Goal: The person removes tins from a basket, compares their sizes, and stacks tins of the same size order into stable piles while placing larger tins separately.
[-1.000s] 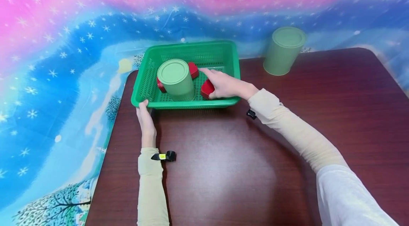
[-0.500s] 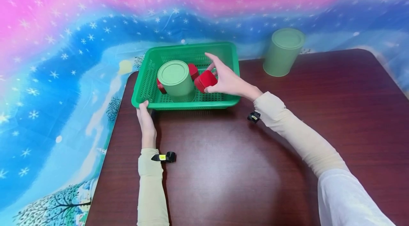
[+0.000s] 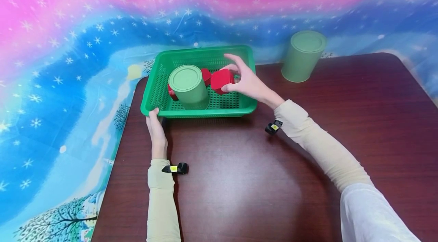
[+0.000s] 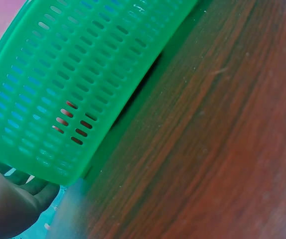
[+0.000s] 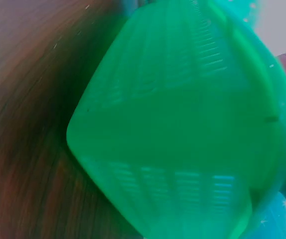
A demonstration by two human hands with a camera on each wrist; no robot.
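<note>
Can (image 3: 188, 88) upright inside the basket (image 3: 202, 113), left of the middle, between the held block (image 3: 221, 81) and the left wall. Second can (image 3: 303, 56) upright on the surface (image 3: 239, 181), well apart to the right, near the patterned cloth (image 3: 102, 44) behind. Partly hidden by the first can: a red piece (image 3: 206, 76) at its far right and another red piece (image 3: 172, 92) at its left; cannot tell their full shapes. From the right wrist, mostly blurred basket wall, with only a cut-off red sliver beyond the rim. Right hand (image 3: 249, 82) clamped on the block above the basket floor, thumb nearest, index finger extended past it. Left hand (image 3: 156, 128) clamped on the basket's near left corner, thumb over the rim.
</note>
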